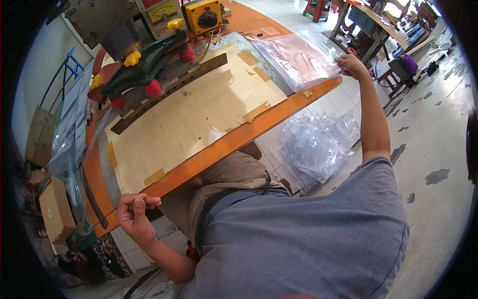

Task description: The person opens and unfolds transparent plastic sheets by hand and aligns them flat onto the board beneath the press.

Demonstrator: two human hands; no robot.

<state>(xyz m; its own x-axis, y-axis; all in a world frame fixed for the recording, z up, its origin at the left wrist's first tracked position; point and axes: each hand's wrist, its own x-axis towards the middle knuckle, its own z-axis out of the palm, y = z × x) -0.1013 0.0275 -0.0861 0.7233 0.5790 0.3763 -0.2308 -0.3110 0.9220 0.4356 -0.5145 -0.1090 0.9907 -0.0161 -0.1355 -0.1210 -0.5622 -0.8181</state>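
Note:
My right hand (351,66) pinches the right edge of a clear plastic sheet or bag (301,62), which lies in a pile at the table's right end with something pink showing through. At the table's front left edge, my left hand (135,212) is raised with its fingers curled together; whether anything is between them is too small to tell. Between the hands, a tan sheet (194,109) is taped onto the orange-edged table (224,150). A long dark metal bar (169,93) lies across the back of the sheet.
Behind the bar stands a green machine frame (144,65) with red and yellow knobs, beside a yellow switch box (201,17). Crumpled clear plastic (316,149) is heaped below the table's right side. A cardboard box (57,210) is at the left; a workbench (381,25) stands farther back.

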